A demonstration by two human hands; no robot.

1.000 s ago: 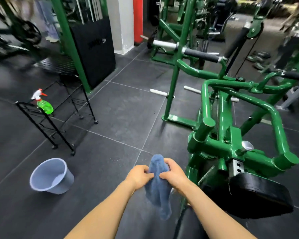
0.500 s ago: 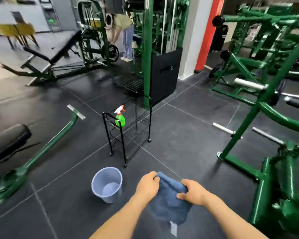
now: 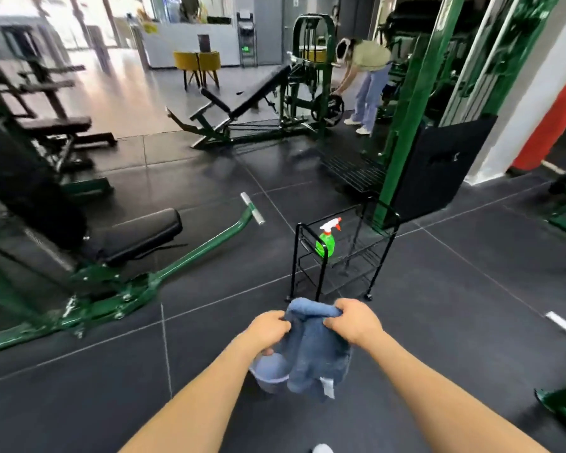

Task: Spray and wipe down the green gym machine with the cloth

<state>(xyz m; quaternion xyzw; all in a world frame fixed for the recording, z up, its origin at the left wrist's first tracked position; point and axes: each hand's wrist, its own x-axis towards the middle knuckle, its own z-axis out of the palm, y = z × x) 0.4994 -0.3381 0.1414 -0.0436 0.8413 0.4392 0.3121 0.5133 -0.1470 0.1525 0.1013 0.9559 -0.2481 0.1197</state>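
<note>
We've got both hands out front on the blue cloth (image 3: 311,348): the left hand (image 3: 268,328) grips its left edge with curled fingers, the right hand (image 3: 356,322) pinches the bunched top edge, and the rest of the cloth hangs between them with a small white tag at its lower corner. Right beneath it, partly hidden by the cloth, sits a pale bucket (image 3: 270,371) on the dark tiled floor (image 3: 455,322). Just beyond the hands stands a black wire cart (image 3: 343,253), and on its top shelf the green spray bottle (image 3: 326,240) stands upright, white trigger head with a red nozzle. Off to our left lies a green gym machine (image 3: 118,286) with black pads and a long green arm ending in a silver handle. Further back, a person (image 3: 366,83) bends over another machine.
</note>
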